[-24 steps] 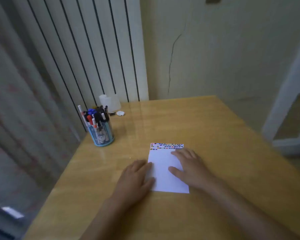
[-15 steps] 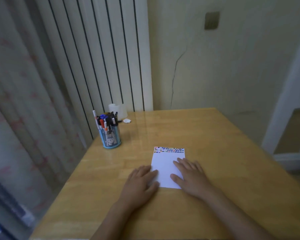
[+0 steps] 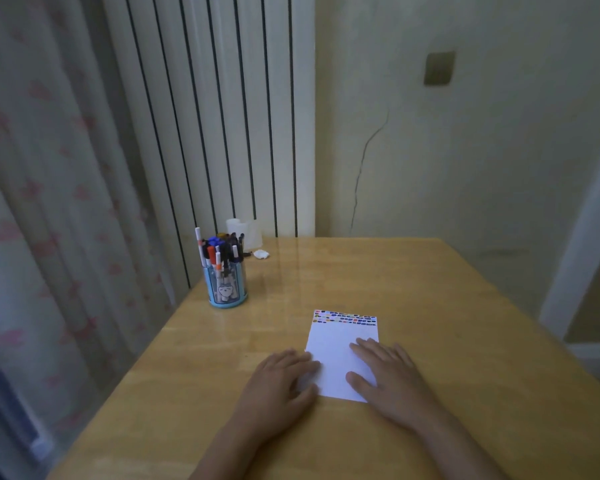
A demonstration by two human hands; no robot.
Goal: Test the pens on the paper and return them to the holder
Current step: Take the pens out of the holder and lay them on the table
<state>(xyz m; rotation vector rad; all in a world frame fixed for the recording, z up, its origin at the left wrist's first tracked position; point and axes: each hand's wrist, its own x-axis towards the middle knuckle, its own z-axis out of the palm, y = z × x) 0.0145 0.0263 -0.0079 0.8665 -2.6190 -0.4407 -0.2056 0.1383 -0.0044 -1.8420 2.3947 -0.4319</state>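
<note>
A white sheet of paper lies on the wooden table, with rows of small coloured marks along its far edge. My left hand lies flat at the paper's left edge, fingers straight. My right hand presses flat on the paper's right half. Neither hand holds a pen. A light-blue round holder with a cartoon figure stands at the table's far left, and several pens stick up out of it.
A white translucent container and a small crumpled white scrap sit at the table's far left corner behind the holder. A striped panel and a curtain stand to the left, a cracked wall behind.
The view has tilted upward, so table, paper and hands sit lower in the picture. Both hands remain flat at the paper.
</note>
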